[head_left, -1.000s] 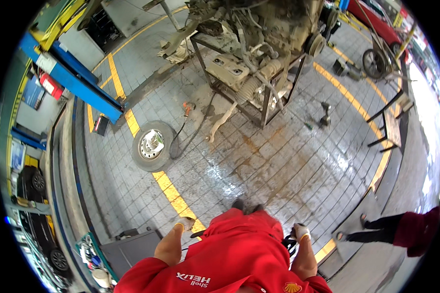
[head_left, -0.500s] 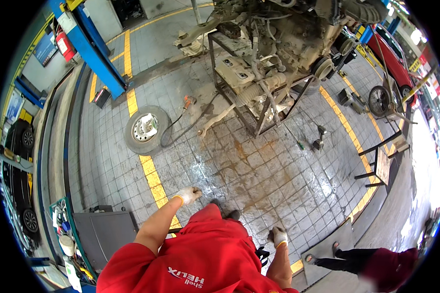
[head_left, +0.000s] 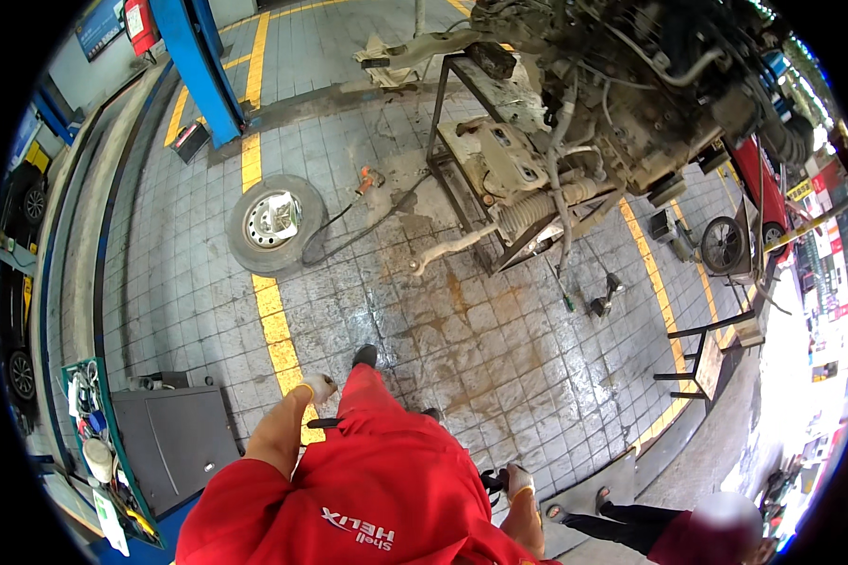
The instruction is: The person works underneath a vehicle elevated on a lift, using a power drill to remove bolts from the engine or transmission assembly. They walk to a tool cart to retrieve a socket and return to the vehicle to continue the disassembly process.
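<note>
My left hand [head_left: 320,387], in a white work glove with a yellow cuff, hangs low beside my red-clad leg. Its fingers look curled in, and nothing shows in them. On the other side my right hand [head_left: 518,480], gloved in white with a dark palm side, hangs by my hip. A black strap-like item [head_left: 491,482] shows at my waist close to it; I cannot tell whether they touch. How its fingers are set is too small to make out. Ahead on the left, a tyre on a white steel wheel [head_left: 266,226] lies flat on the floor.
A dirty engine assembly [head_left: 631,122] sits on a metal frame [head_left: 466,221] ahead right. A hose with an orange tool [head_left: 370,179] lies near the tyre. Left are a grey cabinet [head_left: 174,438] and blue lift post [head_left: 198,71]. At right are a metal-legged stand [head_left: 709,365] and another person [head_left: 669,532].
I have moved forward and turned slightly left. The engine assembly now sits farther right in view, and the cabinet lies nearer the bottom. One foot has stepped ahead; both hands have swung.
</note>
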Demonstrator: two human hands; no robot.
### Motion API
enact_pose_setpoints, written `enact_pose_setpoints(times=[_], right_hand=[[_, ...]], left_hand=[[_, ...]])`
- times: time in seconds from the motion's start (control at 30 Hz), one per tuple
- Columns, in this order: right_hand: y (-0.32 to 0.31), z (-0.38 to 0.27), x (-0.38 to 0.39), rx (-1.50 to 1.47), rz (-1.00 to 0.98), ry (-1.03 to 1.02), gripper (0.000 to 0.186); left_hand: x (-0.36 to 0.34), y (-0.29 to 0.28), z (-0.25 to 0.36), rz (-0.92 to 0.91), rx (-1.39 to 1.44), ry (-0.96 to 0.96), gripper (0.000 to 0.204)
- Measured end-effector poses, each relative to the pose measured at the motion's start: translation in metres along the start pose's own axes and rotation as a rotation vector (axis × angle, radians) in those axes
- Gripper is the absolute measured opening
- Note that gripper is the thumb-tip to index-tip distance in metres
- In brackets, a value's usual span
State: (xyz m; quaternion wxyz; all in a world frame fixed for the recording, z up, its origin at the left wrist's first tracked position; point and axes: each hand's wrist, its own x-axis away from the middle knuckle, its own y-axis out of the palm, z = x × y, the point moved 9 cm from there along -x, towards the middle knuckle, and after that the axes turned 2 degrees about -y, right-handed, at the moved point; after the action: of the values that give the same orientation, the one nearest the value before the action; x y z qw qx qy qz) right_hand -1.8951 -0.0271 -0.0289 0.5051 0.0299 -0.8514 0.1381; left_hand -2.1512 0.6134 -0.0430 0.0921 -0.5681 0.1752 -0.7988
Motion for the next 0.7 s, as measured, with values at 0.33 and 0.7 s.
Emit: enact_pose_setpoints(times=[0.33, 0.7], right_hand=[[0.216, -0.156, 0.037, 0.148, -0.184, -0.213, 0.035], [0.244, -0.142, 0.073, 0.151, -0.087, -0.14, 0.033]], left_hand=[[-0.073, -0.109, 0.013, 0.065, 0.408, 0.086, 0.031], [-0.111, -0.116, -0.015, -0.072, 0.429, 0.064, 0.029]])
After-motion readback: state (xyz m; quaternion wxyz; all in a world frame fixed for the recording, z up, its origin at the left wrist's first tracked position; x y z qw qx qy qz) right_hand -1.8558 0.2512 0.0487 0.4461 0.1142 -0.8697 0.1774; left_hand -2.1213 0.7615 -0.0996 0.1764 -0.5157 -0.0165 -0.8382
